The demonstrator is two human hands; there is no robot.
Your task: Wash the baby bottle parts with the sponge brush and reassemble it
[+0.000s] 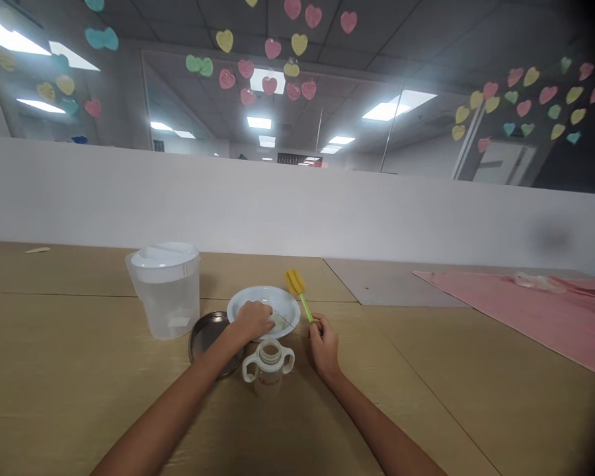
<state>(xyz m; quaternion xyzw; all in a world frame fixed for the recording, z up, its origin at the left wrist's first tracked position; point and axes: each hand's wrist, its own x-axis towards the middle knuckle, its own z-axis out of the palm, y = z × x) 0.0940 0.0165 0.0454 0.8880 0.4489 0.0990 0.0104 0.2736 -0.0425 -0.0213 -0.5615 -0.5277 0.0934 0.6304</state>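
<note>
My right hand (323, 344) grips the green handle of a bottle brush (296, 283), its yellow sponge head pointing up and away. Over the white bowl (292, 304) reaches my left hand (254, 320), fingers curled down into it; whatever they hold, if anything, is hidden. A pale, small item lies in the bowl beside those fingers, too unclear to name. Nearer to me stands a baby bottle (269, 373) with two white side handles, upright and without a cap. A round dark metal pan (205, 332) sits left of the bowl, partly behind my left forearm.
A clear plastic pitcher (171, 304) with a white lid stands at the left, holding what looks like water. Pink cloth (540, 317) covers the table's right side, with clear plastic on it. Behind the brown tabletop (69, 370) rises a white low wall (258, 211) under glass.
</note>
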